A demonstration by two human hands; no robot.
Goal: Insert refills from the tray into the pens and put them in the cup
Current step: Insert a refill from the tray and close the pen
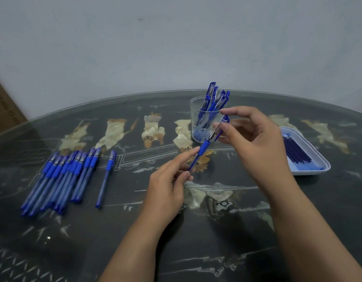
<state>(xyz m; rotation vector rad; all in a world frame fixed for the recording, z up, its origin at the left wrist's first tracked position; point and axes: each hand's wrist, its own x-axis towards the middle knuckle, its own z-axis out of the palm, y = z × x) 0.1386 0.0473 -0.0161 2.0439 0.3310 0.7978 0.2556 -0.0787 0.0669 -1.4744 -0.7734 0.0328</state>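
Observation:
My left hand (170,184) pinches the barrel of a blue pen (202,148) held slantwise above the table. My right hand (255,139) pinches a clear cap with a blue end (224,122) at the pen's tip. Just behind them stands a clear cup (196,121) with several capped blue pens in it. A white tray (320,157) holding blue refills (296,151) lies at the right, partly hidden by my right hand.
A pile of several blue pens (62,176) lies at the left of the dark glass-topped table (115,241), with one pen (106,178) apart from it. A cardboard box (5,110) stands at the far left edge. A plain wall runs behind.

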